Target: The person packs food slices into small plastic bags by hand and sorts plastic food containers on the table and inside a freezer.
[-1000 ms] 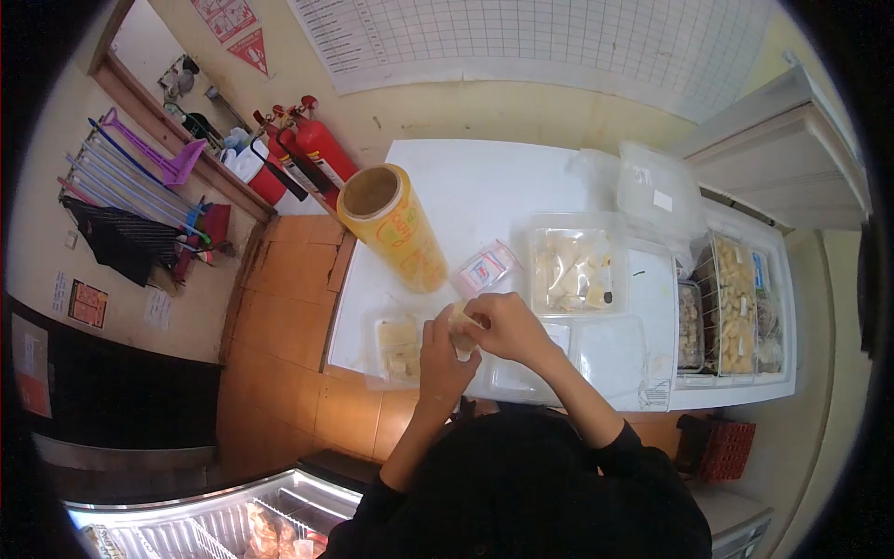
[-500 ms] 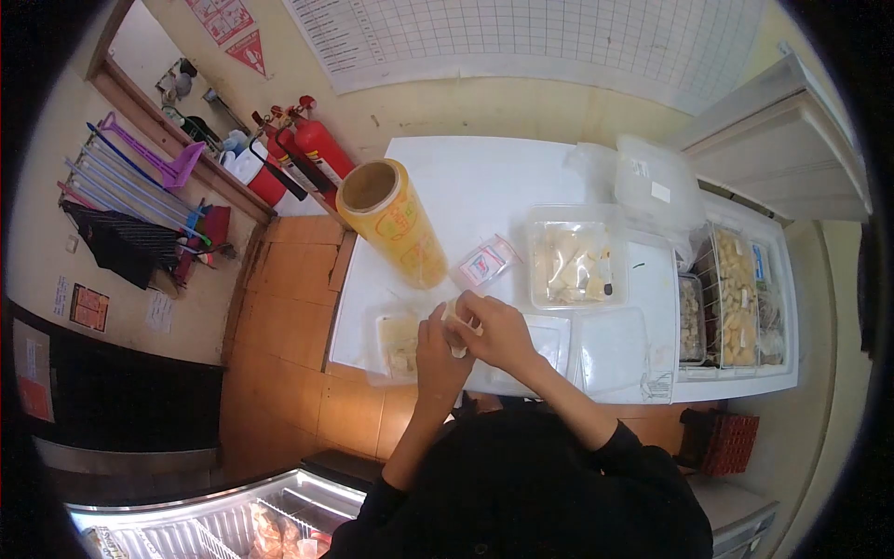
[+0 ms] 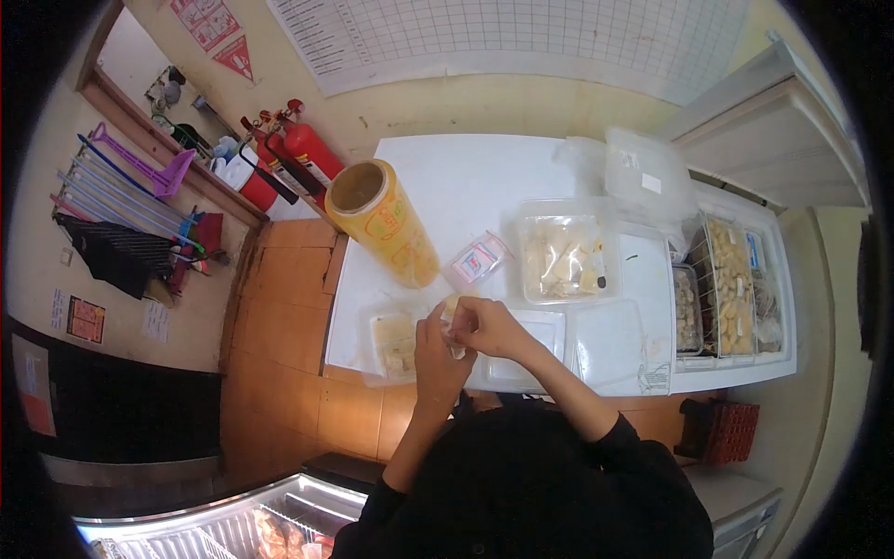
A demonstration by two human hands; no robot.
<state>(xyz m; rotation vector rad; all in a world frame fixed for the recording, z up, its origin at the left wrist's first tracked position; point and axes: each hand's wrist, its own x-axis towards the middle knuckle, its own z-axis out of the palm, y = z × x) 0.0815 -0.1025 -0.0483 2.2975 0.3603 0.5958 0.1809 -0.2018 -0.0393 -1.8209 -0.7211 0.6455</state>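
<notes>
My left hand (image 3: pixel 440 361) is closed around a small pale piece (image 3: pixel 453 306) that seems to have thin, clear wrap about it. From the other side my right hand (image 3: pixel 491 328) pinches at the same piece, its fingertips meeting the left ones; they hide most of it. Left of my hands sits a clear tub (image 3: pixel 380 359) with pale pieces inside. Beyond them, to the right, a larger clear tub (image 3: pixel 527 296) holds more pale chunks. A tall yellow roll of cling film (image 3: pixel 402 244) stands upright past my left hand, and a small printed plastic packet (image 3: pixel 480 261) lies beside it.
Clear lids (image 3: pixel 605 343) lie flat on the white freezer top (image 3: pixel 447 172). Another clear container (image 3: pixel 643 182) stands at the back right. The freezer's open section (image 3: pixel 731 289) at right holds baskets of packed food. Red fire extinguishers (image 3: pixel 312 144) stand beyond the left corner.
My right hand's fingers have shifted slightly over the pale piece, while my left hand keeps its hold. The whole view has moved a little; the containers and roll stay in place.
</notes>
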